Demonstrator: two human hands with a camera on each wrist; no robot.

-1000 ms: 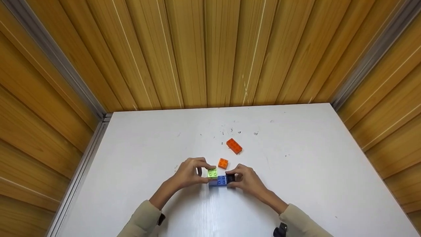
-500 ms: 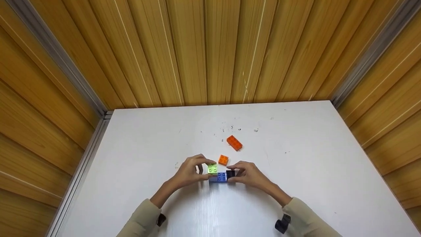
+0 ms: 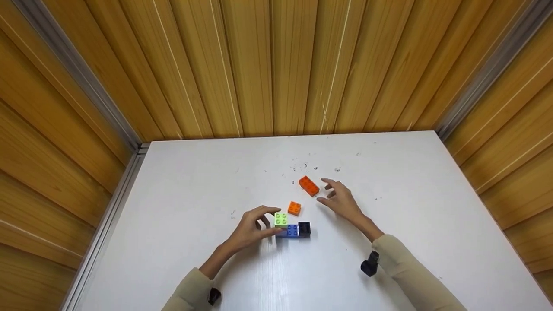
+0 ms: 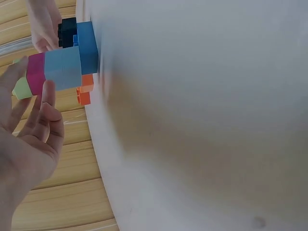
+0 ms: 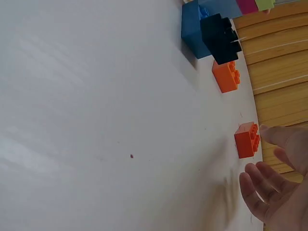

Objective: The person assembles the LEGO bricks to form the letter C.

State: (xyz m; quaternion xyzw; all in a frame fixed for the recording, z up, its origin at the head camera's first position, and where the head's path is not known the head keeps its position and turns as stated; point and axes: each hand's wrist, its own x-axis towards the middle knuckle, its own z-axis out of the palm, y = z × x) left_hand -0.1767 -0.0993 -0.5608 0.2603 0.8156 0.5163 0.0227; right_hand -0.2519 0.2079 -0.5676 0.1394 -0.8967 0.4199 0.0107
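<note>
My left hand [image 3: 254,225] pinches a tower of toy building bricks between thumb and fingers, near its top. Lime green [image 4: 22,88] caps the tower, with a magenta brick [image 4: 36,73] and a pale blue brick [image 4: 64,67] under it. The tower stands on the left end of a long blue brick [image 3: 293,230] on the table. A black brick [image 3: 304,228] sits on that brick's right end. Fingers spread and holding nothing, my right hand [image 3: 342,203] is just right of a long red-orange brick [image 3: 309,186].
Between the blue brick and the red-orange one lies a small orange brick [image 3: 294,208]. The white table [image 3: 190,181] has dark specks past the bricks. Wood-patterned walls [image 3: 285,69] enclose its back and sides.
My right hand has let go of the black brick and moved away, up and right, beside the red-orange brick. The left hand stays on the tower.
</note>
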